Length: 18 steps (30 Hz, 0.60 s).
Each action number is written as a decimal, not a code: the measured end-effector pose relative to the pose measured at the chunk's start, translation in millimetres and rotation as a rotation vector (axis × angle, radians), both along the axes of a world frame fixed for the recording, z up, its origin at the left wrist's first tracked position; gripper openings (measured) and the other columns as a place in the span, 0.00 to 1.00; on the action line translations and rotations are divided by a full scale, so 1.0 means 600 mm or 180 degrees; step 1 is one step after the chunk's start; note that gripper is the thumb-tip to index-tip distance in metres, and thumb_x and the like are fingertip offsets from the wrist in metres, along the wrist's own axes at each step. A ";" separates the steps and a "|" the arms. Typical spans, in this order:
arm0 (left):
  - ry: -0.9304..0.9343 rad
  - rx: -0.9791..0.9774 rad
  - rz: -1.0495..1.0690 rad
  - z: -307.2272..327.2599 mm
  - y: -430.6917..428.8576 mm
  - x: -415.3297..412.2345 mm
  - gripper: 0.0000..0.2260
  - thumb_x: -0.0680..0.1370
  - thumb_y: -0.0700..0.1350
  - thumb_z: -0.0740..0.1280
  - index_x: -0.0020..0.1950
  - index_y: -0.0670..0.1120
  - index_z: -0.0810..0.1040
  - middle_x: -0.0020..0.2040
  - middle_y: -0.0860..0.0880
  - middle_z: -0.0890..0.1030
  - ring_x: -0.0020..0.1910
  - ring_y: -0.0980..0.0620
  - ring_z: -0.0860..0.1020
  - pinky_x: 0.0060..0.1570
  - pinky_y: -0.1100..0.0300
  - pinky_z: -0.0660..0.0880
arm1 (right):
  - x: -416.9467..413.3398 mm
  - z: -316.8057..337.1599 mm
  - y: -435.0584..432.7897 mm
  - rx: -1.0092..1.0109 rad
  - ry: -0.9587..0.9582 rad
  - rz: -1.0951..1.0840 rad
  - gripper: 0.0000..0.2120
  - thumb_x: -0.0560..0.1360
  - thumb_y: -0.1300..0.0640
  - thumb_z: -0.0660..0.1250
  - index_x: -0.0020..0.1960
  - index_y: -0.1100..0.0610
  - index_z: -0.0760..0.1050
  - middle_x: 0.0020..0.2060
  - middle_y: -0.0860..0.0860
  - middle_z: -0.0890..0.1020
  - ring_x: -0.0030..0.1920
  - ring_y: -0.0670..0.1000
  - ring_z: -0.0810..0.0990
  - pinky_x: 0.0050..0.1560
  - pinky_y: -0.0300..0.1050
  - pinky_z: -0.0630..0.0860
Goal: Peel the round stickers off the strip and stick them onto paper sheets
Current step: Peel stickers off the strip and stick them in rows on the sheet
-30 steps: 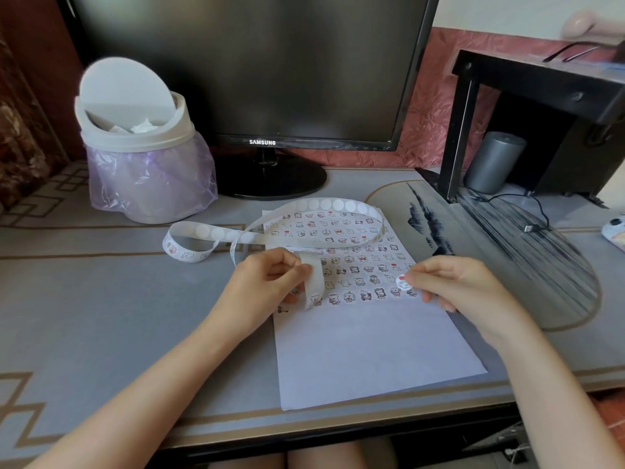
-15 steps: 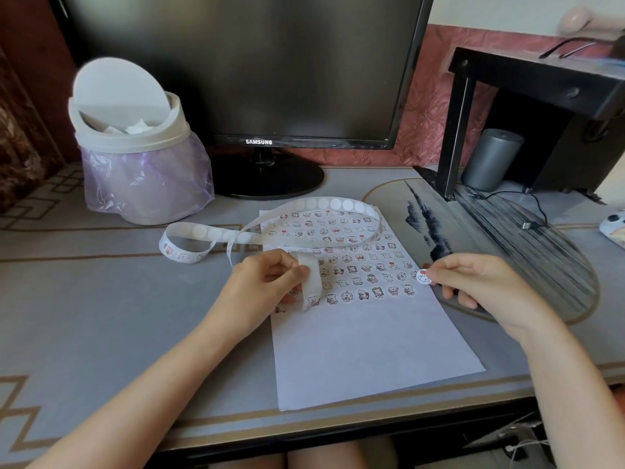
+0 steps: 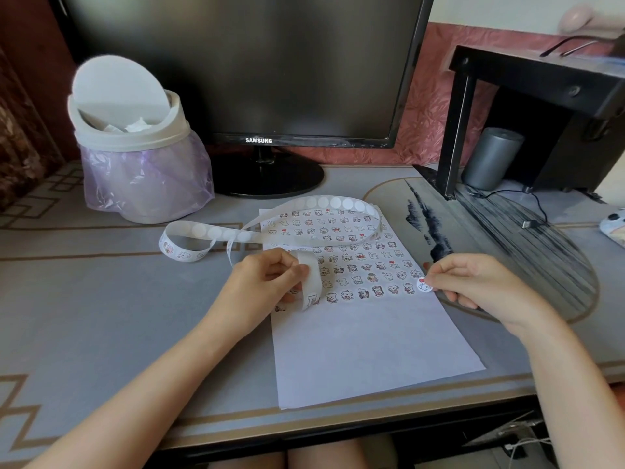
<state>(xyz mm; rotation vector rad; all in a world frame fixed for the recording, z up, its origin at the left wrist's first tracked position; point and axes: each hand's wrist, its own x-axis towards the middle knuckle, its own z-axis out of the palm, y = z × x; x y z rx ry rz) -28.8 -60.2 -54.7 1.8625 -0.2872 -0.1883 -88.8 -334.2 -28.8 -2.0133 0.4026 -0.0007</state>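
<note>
Between the hands lies the sheet [image 3: 355,340]; left hand [image 3: 267,282] pinches the strip [image 3: 313,282]; right hand [image 3: 480,282] pinches a sticker [image 3: 424,285] at the sheet's right edge.

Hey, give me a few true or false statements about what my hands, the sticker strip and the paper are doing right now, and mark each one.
1. The right hand pinches a round sticker at the paper sheet's right edge. True.
2. The left hand is empty. False: it grips the sticker strip.
3. Stickers cover the whole sheet. False: they cover only its upper part, and the lower part is bare.
4. The strip loops over the top of the sheet. True.
5. The monitor shows a picture. False: its screen is dark.
</note>
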 end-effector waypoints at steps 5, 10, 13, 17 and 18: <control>0.0028 -0.0013 -0.0003 0.000 -0.001 0.001 0.07 0.77 0.43 0.67 0.41 0.42 0.77 0.36 0.48 0.83 0.32 0.57 0.79 0.35 0.68 0.77 | 0.003 -0.003 0.002 -0.0014 0.0013 -0.0055 0.02 0.72 0.68 0.69 0.44 0.65 0.77 0.19 0.45 0.74 0.19 0.40 0.65 0.20 0.28 0.59; 0.0020 -0.0015 -0.0006 0.000 0.000 0.000 0.07 0.77 0.43 0.67 0.40 0.42 0.77 0.40 0.44 0.84 0.33 0.57 0.79 0.35 0.68 0.77 | 0.006 -0.009 -0.001 -0.0086 0.0011 -0.0065 0.02 0.71 0.67 0.70 0.44 0.64 0.78 0.19 0.45 0.74 0.20 0.40 0.65 0.20 0.29 0.59; 0.0013 0.0003 -0.0008 0.000 0.001 0.000 0.07 0.77 0.43 0.67 0.40 0.43 0.77 0.40 0.44 0.84 0.33 0.57 0.80 0.35 0.68 0.77 | 0.008 -0.011 -0.003 -0.0124 0.0005 -0.0046 0.02 0.71 0.66 0.71 0.42 0.63 0.78 0.19 0.45 0.74 0.20 0.40 0.65 0.20 0.29 0.59; 0.0011 0.0019 -0.0001 0.000 0.000 0.000 0.07 0.77 0.44 0.67 0.40 0.43 0.77 0.39 0.45 0.84 0.32 0.58 0.79 0.35 0.69 0.77 | 0.009 -0.016 -0.006 -0.0165 -0.0023 -0.0042 0.03 0.70 0.66 0.71 0.41 0.62 0.78 0.20 0.45 0.74 0.20 0.40 0.66 0.20 0.28 0.60; 0.0010 0.0019 0.0005 0.001 0.000 0.000 0.07 0.77 0.44 0.67 0.40 0.43 0.77 0.39 0.45 0.84 0.32 0.58 0.79 0.34 0.69 0.76 | 0.009 -0.017 -0.007 -0.0189 -0.0027 -0.0039 0.03 0.70 0.65 0.72 0.41 0.61 0.78 0.20 0.45 0.74 0.20 0.40 0.66 0.20 0.28 0.60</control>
